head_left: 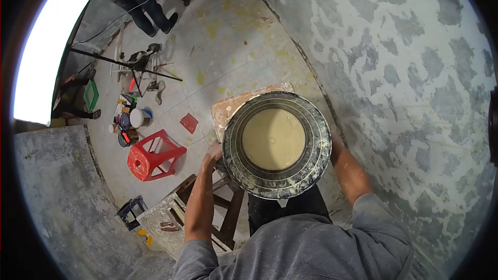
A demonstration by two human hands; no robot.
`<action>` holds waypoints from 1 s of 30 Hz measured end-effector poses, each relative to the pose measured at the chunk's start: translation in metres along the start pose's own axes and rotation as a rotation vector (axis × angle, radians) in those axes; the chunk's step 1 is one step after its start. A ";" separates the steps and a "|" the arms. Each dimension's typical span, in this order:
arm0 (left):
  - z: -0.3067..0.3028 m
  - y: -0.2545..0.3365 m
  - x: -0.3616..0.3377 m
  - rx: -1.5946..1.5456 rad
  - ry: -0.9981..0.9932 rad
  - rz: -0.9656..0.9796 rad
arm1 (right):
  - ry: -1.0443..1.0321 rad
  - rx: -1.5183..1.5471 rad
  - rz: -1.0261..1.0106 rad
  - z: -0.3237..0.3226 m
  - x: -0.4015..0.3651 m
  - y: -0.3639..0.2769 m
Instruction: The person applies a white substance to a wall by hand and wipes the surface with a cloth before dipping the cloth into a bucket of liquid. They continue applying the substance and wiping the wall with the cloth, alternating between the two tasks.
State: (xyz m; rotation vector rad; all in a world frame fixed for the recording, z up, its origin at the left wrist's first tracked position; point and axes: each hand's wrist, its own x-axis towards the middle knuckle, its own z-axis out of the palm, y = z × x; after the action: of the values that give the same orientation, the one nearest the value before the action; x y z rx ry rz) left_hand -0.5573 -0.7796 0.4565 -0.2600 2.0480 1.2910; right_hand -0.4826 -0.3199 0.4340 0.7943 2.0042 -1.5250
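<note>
In front of my body is a large, dark, ribbed bucket [279, 182], its rim and inner wall smeared with pale splashes. A cream-coloured liquid [270, 139] lies in its bottom. My left hand [213, 154] grips the bucket's left side, the fingers partly hidden behind it. On the opposite side my right hand [336, 147] holds the bucket, and its fingers are mostly out of sight. Just beyond the bucket, partly covered by it, is a stained board-like surface [227, 105].
A red plastic stool [141, 162] lies tipped on the floor to the left. Near it are a white tub [137, 118] and a tripod [136, 65]. A wooden frame [228, 218] stands by my left arm. A patchy wall [404, 98] rises at right. Another person [142, 8] stands far off.
</note>
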 end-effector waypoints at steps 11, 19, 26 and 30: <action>-0.087 -0.083 0.020 0.172 0.088 -0.061 | -0.175 -0.222 -0.222 0.107 0.049 -0.062; -0.131 -0.100 0.004 -0.181 0.235 -0.126 | -0.341 -0.618 -0.720 0.181 0.100 -0.122; -0.161 -0.134 -0.016 -0.649 0.366 -0.137 | -0.484 -1.336 -0.889 0.263 0.205 -0.120; -0.179 -0.139 -0.004 -0.760 0.386 -0.107 | -0.500 -0.630 -0.770 0.235 0.129 -0.190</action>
State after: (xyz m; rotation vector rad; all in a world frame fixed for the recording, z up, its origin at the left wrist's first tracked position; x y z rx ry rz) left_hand -0.5642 -1.0010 0.4069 -1.0099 1.6994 2.0227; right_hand -0.6989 -0.5659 0.4146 -0.6149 2.2645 -1.1192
